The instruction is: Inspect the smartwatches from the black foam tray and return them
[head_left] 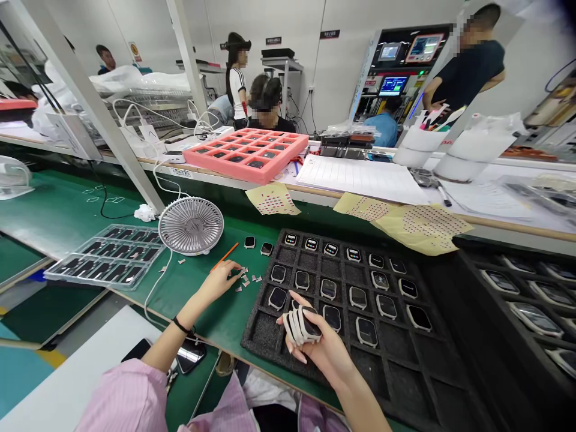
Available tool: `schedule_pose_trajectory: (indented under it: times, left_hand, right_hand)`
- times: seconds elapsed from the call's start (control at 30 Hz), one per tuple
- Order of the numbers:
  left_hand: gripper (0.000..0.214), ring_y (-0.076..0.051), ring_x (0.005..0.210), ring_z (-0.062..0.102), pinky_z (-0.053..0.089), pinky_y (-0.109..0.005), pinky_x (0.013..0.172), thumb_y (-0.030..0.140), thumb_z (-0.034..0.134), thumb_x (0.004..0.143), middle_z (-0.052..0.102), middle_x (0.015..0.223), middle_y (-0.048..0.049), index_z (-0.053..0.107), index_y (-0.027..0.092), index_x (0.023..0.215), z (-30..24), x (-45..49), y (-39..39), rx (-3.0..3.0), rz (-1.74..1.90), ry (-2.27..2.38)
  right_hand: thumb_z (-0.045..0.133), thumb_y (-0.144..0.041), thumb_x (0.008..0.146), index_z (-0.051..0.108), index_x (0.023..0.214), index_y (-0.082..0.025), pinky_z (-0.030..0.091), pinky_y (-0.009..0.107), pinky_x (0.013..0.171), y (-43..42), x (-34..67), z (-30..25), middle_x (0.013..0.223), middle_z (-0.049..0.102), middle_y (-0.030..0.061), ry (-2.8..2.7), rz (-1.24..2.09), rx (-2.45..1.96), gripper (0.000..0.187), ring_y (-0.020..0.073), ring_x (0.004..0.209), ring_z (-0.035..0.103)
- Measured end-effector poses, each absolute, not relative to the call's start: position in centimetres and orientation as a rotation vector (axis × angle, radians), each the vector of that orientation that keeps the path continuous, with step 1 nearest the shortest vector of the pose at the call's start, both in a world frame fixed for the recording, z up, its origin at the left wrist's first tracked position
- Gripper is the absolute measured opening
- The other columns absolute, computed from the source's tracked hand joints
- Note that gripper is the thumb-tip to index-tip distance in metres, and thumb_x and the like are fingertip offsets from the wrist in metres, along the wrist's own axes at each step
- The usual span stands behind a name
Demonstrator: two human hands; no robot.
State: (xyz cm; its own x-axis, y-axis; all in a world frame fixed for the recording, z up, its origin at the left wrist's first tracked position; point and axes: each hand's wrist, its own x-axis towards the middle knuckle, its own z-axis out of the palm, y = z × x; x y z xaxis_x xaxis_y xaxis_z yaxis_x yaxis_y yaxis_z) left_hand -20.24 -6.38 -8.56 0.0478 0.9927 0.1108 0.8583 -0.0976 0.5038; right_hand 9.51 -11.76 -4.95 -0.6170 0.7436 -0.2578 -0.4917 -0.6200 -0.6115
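Observation:
My right hand (321,345) is wrapped round a stack of several smartwatch cases (300,326), pale-sided with dark faces, tilted above the near part of a black foam tray (310,276). The tray's compartments hold more square smartwatches (359,297), and some at the upper edge have lit screens. To the left, my left hand (222,279) rests low over the green mat, thumb and fingers apart, by small pale pieces (244,279) scattered there. Behind it lie an orange stick (225,257) and two loose watches (266,248).
A grey fan (191,226) and a clear tray of dark parts (108,255) stand to the left. At far right is another foam tray of watches (535,317). The shelf carries a pink foam tray (270,171), paper sheets (360,180) and white tubs (418,146). Several people are beyond it.

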Motion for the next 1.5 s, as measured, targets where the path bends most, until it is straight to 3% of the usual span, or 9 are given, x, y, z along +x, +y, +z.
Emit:
schedule_pose_trajectory:
  times: [0.2, 0.37, 0.53, 0.63, 0.77, 1.0, 1.23, 1.37, 1.5]
  left_hand:
    - [0.019, -0.016, 0.064, 0.058, 0.047, -0.026, 0.061, 0.028, 0.054, 0.081, 0.066, 0.081, -0.0057, 0.065, 0.016, 0.09, -8.9, -19.7, -5.2, 1.988, 0.624, 1.839]
    - [0.024, -0.015, 0.06, 0.056, 0.046, -0.026, 0.059, 0.031, 0.053, 0.082, 0.064, 0.071, -0.0041, 0.069, 0.015, 0.088, -7.5, -18.7, -6.2, 1.966, 0.682, 1.85]
    - [0.025, -0.018, 0.072, 0.063, 0.051, -0.028, 0.065, 0.037, 0.06, 0.083, 0.072, 0.082, -0.0063, 0.074, 0.017, 0.089, -3.8, -11.7, -9.7, 1.632, 1.306, 1.649]
    - [0.016, -0.016, 0.073, 0.064, 0.052, -0.026, 0.065, 0.032, 0.067, 0.081, 0.071, 0.081, -0.005, 0.076, 0.019, 0.086, -2.3, -6.3, -11.7, 1.464, 1.618, 1.437]
    - [0.014, -0.011, 0.055, 0.056, 0.045, -0.022, 0.046, 0.029, 0.066, 0.083, 0.07, 0.08, -0.0035, 0.077, 0.023, 0.089, -2.0, -2.4, -12.5, 1.384, 1.646, 1.272]
    - [0.011, -0.015, 0.071, 0.06, 0.048, -0.025, 0.058, 0.027, 0.069, 0.082, 0.069, 0.078, -0.0047, 0.078, 0.022, 0.086, -2.5, -1.9, -12.2, 1.406, 1.702, 1.331]
    - [0.008, -0.015, 0.07, 0.058, 0.045, -0.024, 0.054, 0.023, 0.069, 0.08, 0.066, 0.074, -0.003, 0.077, 0.024, 0.083, -2.4, -1.6, -12.2, 1.562, 1.721, 1.342]
    - [0.008, -0.016, 0.072, 0.058, 0.048, -0.028, 0.065, 0.023, 0.068, 0.082, 0.065, 0.073, -0.0026, 0.076, 0.025, 0.083, -2.4, -2.0, -11.9, 1.698, 1.737, 1.268]
    - [0.017, -0.019, 0.086, 0.06, 0.051, -0.031, 0.073, 0.03, 0.06, 0.088, 0.063, 0.099, -0.0084, 0.076, 0.024, 0.091, -3.0, -2.3, -12.1, 1.71, 1.653, 1.162]
  right_hand:
    - [0.056, -0.038, 0.083, 0.022, 0.148, -0.021, 0.031, 0.024, 0.04, -11.5, 9.4, -4.8, 0.09, 0.069, 0.0104, -0.639, 2.205, -0.647, 0.076, 0.0188, 0.052, 0.06]
    - [0.054, -0.038, 0.086, 0.028, 0.146, -0.023, 0.033, 0.025, 0.043, -11.8, 9.1, -4.2, 0.092, 0.068, 0.0093, -0.628, 2.075, -0.622, 0.068, 0.0176, 0.056, 0.058]
    - [0.053, -0.039, 0.088, 0.023, 0.147, -0.031, 0.04, 0.029, 0.052, -12.8, 7.3, -3.7, 0.102, 0.064, 0.0069, -0.636, 1.755, -0.598, 0.066, 0.0173, 0.064, 0.056]
    - [0.055, -0.041, 0.086, 0.021, 0.147, -0.035, 0.047, 0.033, 0.063, -13.3, 6.1, -4.1, 0.109, 0.06, 0.0059, -0.595, 1.584, -0.605, 0.07, 0.019, 0.076, 0.058]
    - [0.057, -0.042, 0.084, 0.019, 0.147, -0.036, 0.046, 0.038, 0.087, -13.5, 5.8, -4.9, 0.118, 0.056, 0.0054, -0.562, 1.433, -0.676, 0.074, 0.0208, 0.099, 0.057]
    - [0.056, -0.048, 0.082, 0.016, 0.148, -0.033, 0.039, 0.044, 0.1, -13.7, 6.1, -5.3, 0.132, 0.046, 0.0085, -0.663, 1.305, -0.75, 0.079, 0.0259, 0.12, 0.048]
    - [0.053, -0.046, 0.084, 0.019, 0.146, -0.029, 0.035, 0.046, 0.104, -13.7, 6.4, -6.1, 0.131, 0.047, 0.0103, -0.78, 1.205, -0.768, 0.072, 0.0258, 0.12, 0.048]
    - [0.053, -0.044, 0.085, 0.026, 0.143, -0.028, 0.035, 0.048, 0.103, -13.8, 6.6, -6.3, 0.127, 0.049, 0.0108, -0.859, 1.141, -0.765, 0.066, 0.0267, 0.119, 0.049]
    - [0.052, -0.044, 0.084, 0.025, 0.143, -0.031, 0.036, 0.05, 0.101, -13.8, 6.9, -6.3, 0.131, 0.046, 0.0104, -0.83, 1.095, -0.779, 0.066, 0.0284, 0.121, 0.047]
